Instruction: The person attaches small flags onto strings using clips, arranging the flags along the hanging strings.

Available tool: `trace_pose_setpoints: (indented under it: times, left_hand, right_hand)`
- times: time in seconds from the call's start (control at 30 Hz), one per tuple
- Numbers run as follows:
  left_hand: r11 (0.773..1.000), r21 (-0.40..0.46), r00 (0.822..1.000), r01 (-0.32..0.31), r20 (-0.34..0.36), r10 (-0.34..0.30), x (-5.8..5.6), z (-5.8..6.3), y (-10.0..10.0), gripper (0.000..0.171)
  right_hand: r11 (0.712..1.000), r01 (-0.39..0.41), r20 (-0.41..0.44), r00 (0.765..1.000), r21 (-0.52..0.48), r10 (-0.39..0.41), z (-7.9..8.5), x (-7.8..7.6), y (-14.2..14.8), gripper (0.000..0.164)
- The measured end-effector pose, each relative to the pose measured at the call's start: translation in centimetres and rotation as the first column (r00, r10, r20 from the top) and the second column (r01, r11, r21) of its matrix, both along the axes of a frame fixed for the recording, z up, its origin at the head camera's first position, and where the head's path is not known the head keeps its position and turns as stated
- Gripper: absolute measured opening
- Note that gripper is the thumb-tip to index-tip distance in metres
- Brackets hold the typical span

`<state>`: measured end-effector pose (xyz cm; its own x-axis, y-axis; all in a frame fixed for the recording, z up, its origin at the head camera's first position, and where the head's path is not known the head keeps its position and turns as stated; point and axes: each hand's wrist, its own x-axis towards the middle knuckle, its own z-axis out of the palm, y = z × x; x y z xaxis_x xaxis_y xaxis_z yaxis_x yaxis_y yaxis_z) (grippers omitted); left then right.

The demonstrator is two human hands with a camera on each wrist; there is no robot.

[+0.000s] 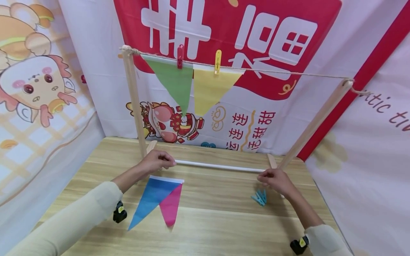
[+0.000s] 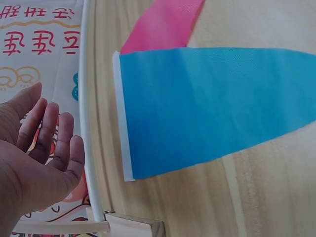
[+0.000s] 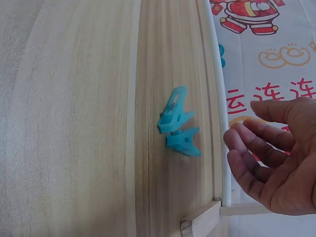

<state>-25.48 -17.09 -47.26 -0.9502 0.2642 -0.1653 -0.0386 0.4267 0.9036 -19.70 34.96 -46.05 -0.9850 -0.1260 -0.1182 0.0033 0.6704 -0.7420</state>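
Note:
My left hand is near the left end of a white rod that joins the feet of a wooden frame. In the left wrist view its fingers are loosely bent around nothing. Close by lies a blue pennant, partly over a pink pennant. By the rod's right end is my right hand, fingers relaxed and nothing held in the right wrist view. Two teal clothespins lie on the table beside it. On the string, a red clothespin and a yellow clothespin hold green and yellow pennants.
The left post and right post stand upright on the wooden table, with the string tied between their tops. A printed cloth hangs behind, and more printed cloth closes both sides.

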Motion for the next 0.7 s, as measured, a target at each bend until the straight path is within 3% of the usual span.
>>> trace_pose_setpoints:
  times: [0.43,0.7]
  left_hand:
    - [0.996,-0.082,1.000,0.022,-0.006,-0.022,0.4,-1.4,-0.6,0.017]
    - [0.996,-0.076,0.999,0.043,0.012,-0.043,0.6,-1.9,-0.9,0.019]
  right_hand:
    - [0.997,0.036,0.053,0.998,0.065,-0.040,-0.6,0.5,1.1,0.025]
    - [0.989,0.069,0.118,0.989,0.133,-0.085,-0.7,0.7,1.7,0.025]
